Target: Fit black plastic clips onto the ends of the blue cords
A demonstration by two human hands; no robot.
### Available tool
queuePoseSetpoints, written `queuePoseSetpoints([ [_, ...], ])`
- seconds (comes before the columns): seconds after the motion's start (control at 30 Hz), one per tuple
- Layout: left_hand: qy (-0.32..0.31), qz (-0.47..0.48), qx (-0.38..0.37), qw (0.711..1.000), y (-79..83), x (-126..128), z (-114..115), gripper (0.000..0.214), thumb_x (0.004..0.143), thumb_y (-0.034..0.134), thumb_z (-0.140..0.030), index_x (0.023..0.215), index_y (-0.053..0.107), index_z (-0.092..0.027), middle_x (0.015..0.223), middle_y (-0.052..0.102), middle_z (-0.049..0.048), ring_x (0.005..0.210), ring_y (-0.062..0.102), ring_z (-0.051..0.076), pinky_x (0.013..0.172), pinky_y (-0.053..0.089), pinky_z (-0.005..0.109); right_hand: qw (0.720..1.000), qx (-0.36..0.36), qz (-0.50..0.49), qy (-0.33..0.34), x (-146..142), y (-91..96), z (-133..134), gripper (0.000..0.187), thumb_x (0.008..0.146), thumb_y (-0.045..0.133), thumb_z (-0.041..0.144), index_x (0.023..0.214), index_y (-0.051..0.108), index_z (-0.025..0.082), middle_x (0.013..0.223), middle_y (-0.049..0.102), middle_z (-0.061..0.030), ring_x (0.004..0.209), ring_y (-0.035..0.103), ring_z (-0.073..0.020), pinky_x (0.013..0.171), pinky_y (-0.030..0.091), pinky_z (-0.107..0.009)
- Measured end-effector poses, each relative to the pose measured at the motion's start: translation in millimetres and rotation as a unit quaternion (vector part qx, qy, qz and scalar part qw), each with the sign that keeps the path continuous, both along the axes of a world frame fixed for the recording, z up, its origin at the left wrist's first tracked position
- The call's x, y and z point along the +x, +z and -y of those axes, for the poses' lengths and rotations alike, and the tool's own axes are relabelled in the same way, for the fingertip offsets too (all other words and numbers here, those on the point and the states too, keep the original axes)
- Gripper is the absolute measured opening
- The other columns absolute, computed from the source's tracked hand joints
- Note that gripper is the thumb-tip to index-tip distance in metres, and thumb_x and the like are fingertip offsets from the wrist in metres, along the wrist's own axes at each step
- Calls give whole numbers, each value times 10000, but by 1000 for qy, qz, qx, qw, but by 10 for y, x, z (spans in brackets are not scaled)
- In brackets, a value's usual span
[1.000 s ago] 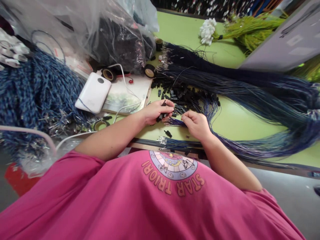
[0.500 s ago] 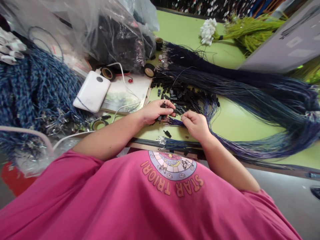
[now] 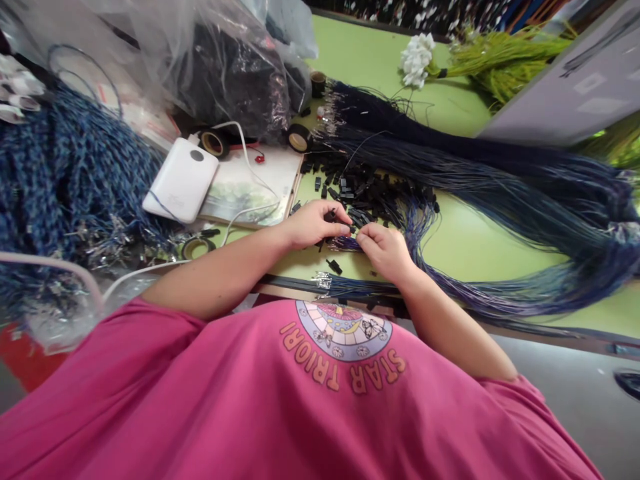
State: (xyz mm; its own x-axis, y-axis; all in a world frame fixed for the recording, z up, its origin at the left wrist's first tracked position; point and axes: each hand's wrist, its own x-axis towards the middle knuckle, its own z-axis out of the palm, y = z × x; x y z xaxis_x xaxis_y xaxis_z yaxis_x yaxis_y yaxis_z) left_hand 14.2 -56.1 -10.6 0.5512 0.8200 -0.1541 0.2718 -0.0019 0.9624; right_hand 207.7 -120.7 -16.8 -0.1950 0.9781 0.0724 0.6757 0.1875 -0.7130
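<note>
Your left hand [image 3: 320, 223], at the centre of the frame, is curled around a few black connectors [image 3: 330, 215], its thumb and fingers closed on them, and a dark piece shows at the fingertips. Just to its right, your right hand [image 3: 386, 252] has thumb and forefinger pinched together (whatever sits between them is too small to make out). The fingertips of your two hands nearly meet; you cannot tell from here whether they touch.

Right above them lies a pile of loose connectors [image 3: 373, 190], and a single connector [image 3: 334, 267] rests below on the green table [image 3: 360, 53]. Under your hands you have a purple-blue wire bundle [image 3: 347, 245] with metal ends pointing left; a lower wire bundle [image 3: 350, 287] runs along the table's near edge. A large dark-blue bundle [image 3: 450, 153] sweeps across the right of the frame, and a white device [image 3: 183, 180] lies left of centre.
</note>
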Motion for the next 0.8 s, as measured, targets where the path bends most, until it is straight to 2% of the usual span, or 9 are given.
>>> queuePoseSetpoints([
  [0.2,-16,1,5,1000,5,-3,-2,199,691,773,-248,832,688,-136,767,679,5,698,581,95,732,461,266,1000,-16,-17,7,3,-23,-1,237,867,520,318,686,594,185,637,619,8,622,530,-120,631,383,-248],
  [0.3,-8,-5,-26,1000,38,-35,-28,203,714,759,-254,864,676,-144,761,695,11,701,612,105,707,472,262,999,-24,-26,4,109,12,-44,264,905,505,344,787,671,176,693,659,-7,663,572,-134,662,424,-258],
  [0.4,-7,-23,-48,999,55,-73,-65,173,728,743,-221,870,675,-149,742,705,20,676,621,109,664,469,253,995,8,91,27,191,42,-91,242,898,511,277,902,732,177,893,716,-63,806,623,-173,727,441,-288],
  [0.47,-1,-33,-56,998,59,-85,-81,150,723,738,-192,853,677,-148,724,702,25,651,614,108,626,457,245,974,4,217,60,188,49,-106,227,864,534,219,909,754,188,964,714,-87,840,623,-193,714,424,-299],
  [0.53,10,-30,-67,997,65,-83,-84,138,725,733,-179,847,676,-146,706,694,23,622,602,102,587,443,236,954,-16,287,82,159,48,-106,242,857,527,198,893,766,201,938,707,-89,804,613,-192,672,401,-298],
  [0.67,25,-22,-82,996,103,-72,-68,119,733,727,-155,837,671,-137,677,671,12,561,554,73,539,408,218,961,-3,269,70,143,44,-82,242,832,532,202,862,771,225,900,706,-47,792,609,-174,659,386,-287],
  [0.8,14,1,-103,995,131,-84,-51,104,742,713,-139,825,650,-139,649,654,0,555,568,74,567,431,224,963,35,263,50,187,22,-51,241,826,523,223,864,760,217,907,721,-35,793,616,-175,647,369,-294],
])
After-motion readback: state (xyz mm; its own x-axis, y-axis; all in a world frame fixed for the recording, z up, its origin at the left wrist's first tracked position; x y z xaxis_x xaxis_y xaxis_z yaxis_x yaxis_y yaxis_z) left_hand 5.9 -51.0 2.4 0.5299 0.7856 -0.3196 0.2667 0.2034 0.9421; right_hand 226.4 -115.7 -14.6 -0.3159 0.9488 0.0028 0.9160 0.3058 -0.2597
